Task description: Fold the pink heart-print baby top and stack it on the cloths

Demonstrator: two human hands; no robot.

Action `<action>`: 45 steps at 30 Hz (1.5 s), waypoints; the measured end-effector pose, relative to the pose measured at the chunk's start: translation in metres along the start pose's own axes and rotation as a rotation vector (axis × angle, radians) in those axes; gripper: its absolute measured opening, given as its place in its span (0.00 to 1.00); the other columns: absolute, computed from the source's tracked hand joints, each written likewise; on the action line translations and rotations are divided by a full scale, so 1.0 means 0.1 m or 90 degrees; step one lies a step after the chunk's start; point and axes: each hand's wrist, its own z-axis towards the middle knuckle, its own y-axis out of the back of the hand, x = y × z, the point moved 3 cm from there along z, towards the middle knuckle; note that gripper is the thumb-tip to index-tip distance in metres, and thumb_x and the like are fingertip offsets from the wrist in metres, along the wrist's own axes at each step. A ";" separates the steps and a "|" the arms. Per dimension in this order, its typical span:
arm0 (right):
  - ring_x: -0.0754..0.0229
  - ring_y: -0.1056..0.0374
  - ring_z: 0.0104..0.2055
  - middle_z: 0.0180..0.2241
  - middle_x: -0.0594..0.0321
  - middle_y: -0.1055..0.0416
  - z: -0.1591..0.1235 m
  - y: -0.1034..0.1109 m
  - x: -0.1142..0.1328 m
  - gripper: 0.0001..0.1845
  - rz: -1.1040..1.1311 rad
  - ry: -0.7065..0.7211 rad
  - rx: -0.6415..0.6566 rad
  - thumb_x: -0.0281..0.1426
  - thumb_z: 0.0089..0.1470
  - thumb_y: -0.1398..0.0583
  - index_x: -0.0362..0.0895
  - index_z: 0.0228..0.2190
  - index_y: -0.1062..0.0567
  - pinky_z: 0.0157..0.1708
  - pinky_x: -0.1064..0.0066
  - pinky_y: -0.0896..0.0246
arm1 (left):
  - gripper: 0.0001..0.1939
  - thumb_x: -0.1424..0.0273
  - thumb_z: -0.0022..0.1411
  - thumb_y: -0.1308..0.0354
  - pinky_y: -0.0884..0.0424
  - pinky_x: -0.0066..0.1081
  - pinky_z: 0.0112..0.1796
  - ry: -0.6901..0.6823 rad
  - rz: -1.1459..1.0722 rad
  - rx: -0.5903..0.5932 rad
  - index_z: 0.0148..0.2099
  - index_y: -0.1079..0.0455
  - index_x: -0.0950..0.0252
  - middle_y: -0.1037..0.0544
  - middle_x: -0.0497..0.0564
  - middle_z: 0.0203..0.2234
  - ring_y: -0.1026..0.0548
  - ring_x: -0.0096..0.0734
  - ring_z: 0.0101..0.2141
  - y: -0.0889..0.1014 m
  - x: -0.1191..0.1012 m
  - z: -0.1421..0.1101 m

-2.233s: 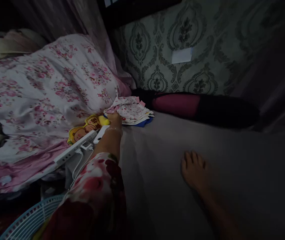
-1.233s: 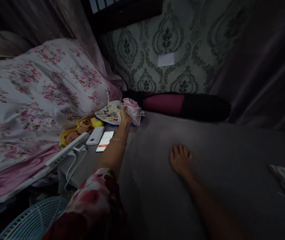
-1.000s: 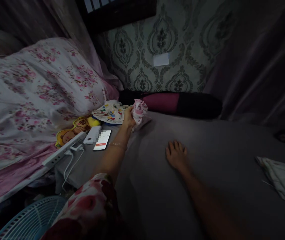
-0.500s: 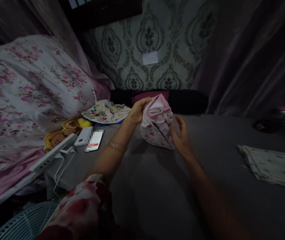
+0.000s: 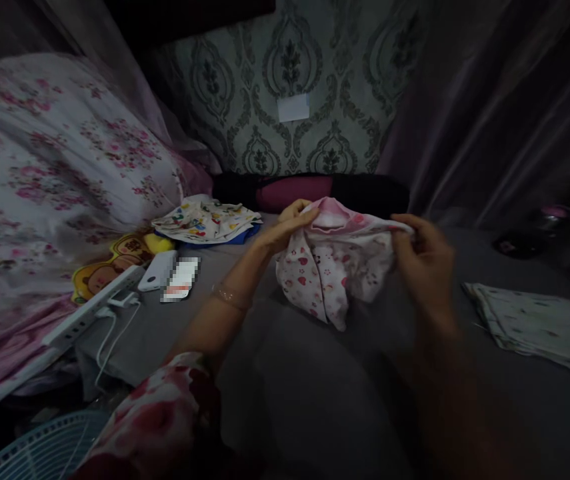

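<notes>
A small white garment [image 5: 315, 273] with a pink and red print and a pink-lined neck opening hangs between my hands, just above the grey bed sheet. My left hand [image 5: 292, 223] is closed on the garment at the left of the neck opening. At the other side, my right hand [image 5: 422, 257] pinches an edge and pulls it out taut to the right. The lower part of the cloth droops in folds, so its full shape is hidden.
Left on the grey sheet [image 5: 285, 387] lie folded printed clothes [image 5: 209, 221], a phone [image 5: 181, 280], a white device [image 5: 157, 271], a power strip [image 5: 95, 307] and a yellow bear cushion [image 5: 105, 273]. Folded pale cloth [image 5: 539, 327] lies right. A blue basket [image 5: 49, 447] stands at lower left.
My right hand has moved from beside the garment to the right and now grips its edge. The bundled garment has opened out sideways. My left hand keeps its hold near the neck.
</notes>
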 end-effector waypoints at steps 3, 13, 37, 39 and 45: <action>0.57 0.29 0.33 0.35 0.61 0.24 -0.02 0.19 0.22 0.11 -0.056 0.013 -0.014 0.35 0.53 0.39 0.47 0.38 0.22 0.33 0.65 0.34 | 0.27 0.63 0.43 0.25 0.30 0.31 0.39 0.031 0.036 0.098 0.44 0.30 0.65 0.26 0.49 0.36 0.26 0.32 0.36 -0.12 0.05 -0.11; 0.53 0.29 0.33 0.29 0.61 0.25 0.09 0.34 -0.28 0.17 -0.267 0.031 0.085 0.48 0.51 0.37 0.48 0.31 0.21 0.37 0.60 0.34 | 0.43 0.68 0.39 0.25 0.37 0.44 0.56 0.027 0.277 0.144 0.57 0.38 0.60 0.31 0.57 0.52 0.33 0.46 0.54 -0.20 0.46 -0.27; 0.55 0.28 0.38 0.38 0.58 0.23 0.10 0.29 -0.46 0.17 -0.271 0.040 0.136 0.39 0.55 0.42 0.47 0.41 0.20 0.42 0.59 0.34 | 0.06 0.79 0.47 0.35 0.38 0.26 0.26 0.029 0.281 -0.279 0.24 0.27 0.65 0.29 0.46 0.18 0.33 0.26 0.23 0.22 0.27 -0.78; 0.55 0.28 0.39 0.38 0.59 0.22 0.11 0.27 -0.41 0.15 -0.237 0.042 0.164 0.39 0.53 0.41 0.47 0.39 0.19 0.42 0.60 0.34 | 0.04 0.78 0.48 0.34 0.36 0.26 0.26 0.035 0.244 -0.288 0.25 0.26 0.67 0.27 0.47 0.20 0.32 0.26 0.23 0.32 0.21 -0.83; 0.55 0.27 0.36 0.34 0.61 0.20 0.18 0.17 -0.09 0.16 -0.126 0.031 0.295 0.44 0.50 0.37 0.46 0.35 0.19 0.36 0.64 0.32 | 0.05 0.77 0.48 0.31 0.28 0.29 0.29 0.103 0.092 -0.262 0.30 0.24 0.68 0.24 0.51 0.24 0.28 0.28 0.25 0.54 -0.16 -0.85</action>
